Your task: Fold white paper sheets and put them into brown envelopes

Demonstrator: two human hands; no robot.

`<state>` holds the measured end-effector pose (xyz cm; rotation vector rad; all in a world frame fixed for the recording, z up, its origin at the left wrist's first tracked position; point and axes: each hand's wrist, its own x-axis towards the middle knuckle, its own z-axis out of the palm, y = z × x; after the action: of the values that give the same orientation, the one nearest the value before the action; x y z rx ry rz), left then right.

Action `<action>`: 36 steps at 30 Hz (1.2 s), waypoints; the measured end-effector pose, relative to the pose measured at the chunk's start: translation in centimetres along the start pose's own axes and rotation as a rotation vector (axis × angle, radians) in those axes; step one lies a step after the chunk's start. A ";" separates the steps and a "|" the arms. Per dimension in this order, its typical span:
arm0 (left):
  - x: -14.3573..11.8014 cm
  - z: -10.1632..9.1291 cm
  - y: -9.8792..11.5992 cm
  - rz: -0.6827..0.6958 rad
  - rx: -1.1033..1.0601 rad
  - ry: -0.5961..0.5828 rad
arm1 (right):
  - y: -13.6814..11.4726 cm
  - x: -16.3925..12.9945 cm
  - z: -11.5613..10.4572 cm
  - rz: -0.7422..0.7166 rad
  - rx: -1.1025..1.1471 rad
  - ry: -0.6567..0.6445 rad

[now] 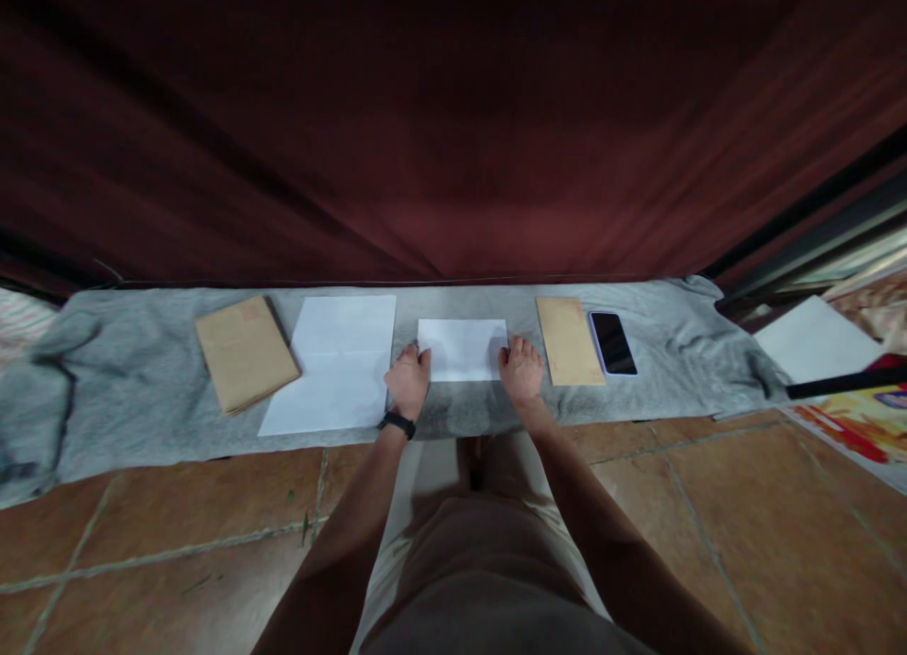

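Note:
A white folded sheet of paper point(463, 350) lies flat on the grey cloth in front of me. My left hand point(409, 381), with a dark band on the wrist, is closed at its left edge, the thumb against the paper. At the right edge my right hand point(522, 371) is closed in the same way, fingers curled. Left of my left hand rests a larger stack of white paper point(333, 362) with a crease across it. A single brown envelope point(571, 341) lies just right of my right hand.
A stack of brown envelopes point(246, 354) overlaps the white paper's left side. Right of the single envelope is a phone point(613, 343) with a dark screen. The grey cloth point(680, 353) covers a narrow table, backed by a dark red curtain point(468, 163). Tiled floor point(680, 523) shows below.

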<state>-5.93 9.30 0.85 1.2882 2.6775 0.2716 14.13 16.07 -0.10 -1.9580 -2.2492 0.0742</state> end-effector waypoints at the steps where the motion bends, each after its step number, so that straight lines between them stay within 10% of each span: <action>1: 0.0 0.0 0.0 0.002 0.001 -0.002 | 0.0 0.0 0.0 -0.020 0.006 0.020; 14: 0.0 -0.3 0.2 0.001 0.019 -0.025 | -4.6 -1.2 2.6 -0.387 0.212 0.048; 27: -0.5 -0.4 0.3 0.009 -0.014 0.048 | -5.4 -1.9 3.7 -0.372 0.222 0.021; 36: -1.6 2.6 2.4 0.558 -0.131 0.058 | -5.2 -2.1 3.7 -0.394 0.205 0.014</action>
<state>-2.50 9.77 -1.04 1.9795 2.2364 0.5439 8.72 13.53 -3.17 -1.3865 -2.4589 0.2312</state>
